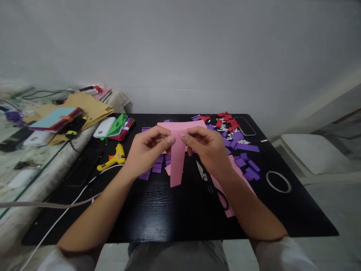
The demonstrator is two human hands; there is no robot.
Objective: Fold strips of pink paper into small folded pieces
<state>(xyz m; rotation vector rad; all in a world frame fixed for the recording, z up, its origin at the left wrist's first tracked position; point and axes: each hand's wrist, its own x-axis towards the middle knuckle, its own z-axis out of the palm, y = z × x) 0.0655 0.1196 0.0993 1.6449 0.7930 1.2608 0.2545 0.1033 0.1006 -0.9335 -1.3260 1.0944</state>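
Note:
A long pink paper strip [177,162] hangs down over the middle of the black table. My left hand [152,148] pinches its upper left edge between thumb and fingers. At the upper right edge, my right hand [204,148] holds the same strip in a pinch. Behind the hands lies a larger pink sheet [182,125], partly covered by them. Scissors [205,177] with black handles lie slightly open beside my right wrist, partly on another pink piece [225,201] that runs under my right forearm. Purple paper pieces [158,164] lie beside my left hand.
A yellow glue gun [113,158] with a white cable lies left, near a dark phone [83,167]. Green and red paper bundles [121,126] sit behind it. Purple pieces [252,171], red scraps [228,119] and a pale ring [278,182] are on the right.

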